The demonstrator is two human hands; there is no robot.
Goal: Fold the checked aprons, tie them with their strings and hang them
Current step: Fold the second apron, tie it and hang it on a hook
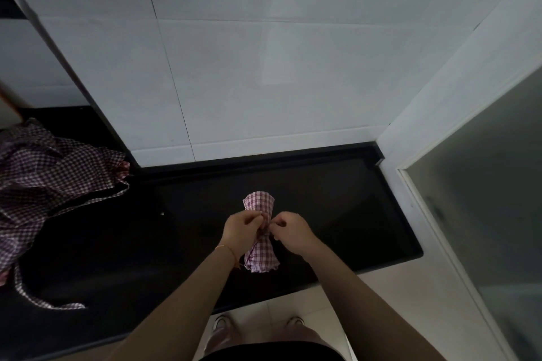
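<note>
White wall tiles [234, 67] rise behind a black desk [337, 208] that runs into a corner, with a frosted door [484, 184] to our right and pale floor below. The rolled apron [259, 205] lies near the middle of the desk, its long axis running away from us toward the wall, one flared end pointing at the tiles and the other at the desk's front edge. Our left hand [239, 231] and right hand [289, 230] meet at its waist, each grip pinching what we take to be the strings, though the strings themselves are too small to make out. We judge the knot is being drawn tight. The bundle should be light and soft, limp cotton that gives under the fingers and springs open if released too soon, so the cinched middle is the place to hold it. A loose heap of checked aprons [44, 176] sits well apart at the left end of the desk, one strap [32, 293] trailing toward the front edge, not yet folded
</note>
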